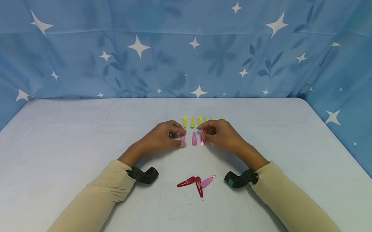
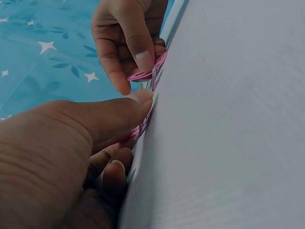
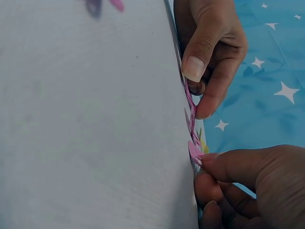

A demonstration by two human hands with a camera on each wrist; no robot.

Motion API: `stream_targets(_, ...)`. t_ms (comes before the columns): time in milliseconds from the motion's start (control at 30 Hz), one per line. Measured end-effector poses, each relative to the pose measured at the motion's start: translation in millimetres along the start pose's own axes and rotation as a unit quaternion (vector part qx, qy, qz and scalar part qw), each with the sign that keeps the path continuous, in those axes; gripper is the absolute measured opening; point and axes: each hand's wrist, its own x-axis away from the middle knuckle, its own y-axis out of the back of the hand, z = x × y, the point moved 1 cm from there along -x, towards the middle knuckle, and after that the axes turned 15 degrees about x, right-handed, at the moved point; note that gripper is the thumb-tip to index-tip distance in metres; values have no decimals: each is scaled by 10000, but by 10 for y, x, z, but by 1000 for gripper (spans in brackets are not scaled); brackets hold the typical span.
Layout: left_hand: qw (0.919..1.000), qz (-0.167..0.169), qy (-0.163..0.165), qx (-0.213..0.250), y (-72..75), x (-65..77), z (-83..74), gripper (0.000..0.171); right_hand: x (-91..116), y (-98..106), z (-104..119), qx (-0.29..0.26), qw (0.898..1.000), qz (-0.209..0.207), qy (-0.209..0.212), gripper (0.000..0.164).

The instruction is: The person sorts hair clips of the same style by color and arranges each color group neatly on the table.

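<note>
My left hand [image 1: 164, 137] pinches a pink snap hair clip [image 1: 182, 138] on the white table, thumb at its near end and a finger at its far end. A second pink hair clip [image 1: 194, 138] lies untouched between the hands. In my right hand [image 1: 223, 136] is another pink hair clip [image 1: 202, 137], gripped between thumb and fingers; the right wrist view shows this pink clip [image 3: 194, 151] at the fingertips. Just behind the hands runs a row of yellow hair clips [image 1: 192, 122], its right part half covered by the right hand.
Nearer the body lie two red hair clips [image 1: 186, 182] and a loose pink hair clip [image 1: 208, 180], close together. The white cloth-covered table [image 1: 116, 227] ends at a blue star-patterned curtain [image 1: 160, 29] behind and at the right.
</note>
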Motion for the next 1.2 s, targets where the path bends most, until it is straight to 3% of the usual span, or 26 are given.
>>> stream_targets(567, 10000, -40, -69, 46, 4, -2, 21, 34, -42, -27, 17, 409, 9990, 76, -172, 27)
stream_targets(1200, 10000, -45, 2, -5, -16, 4, 27, 34, 13, 15, 73, 361, 9978, 185, -531, 28)
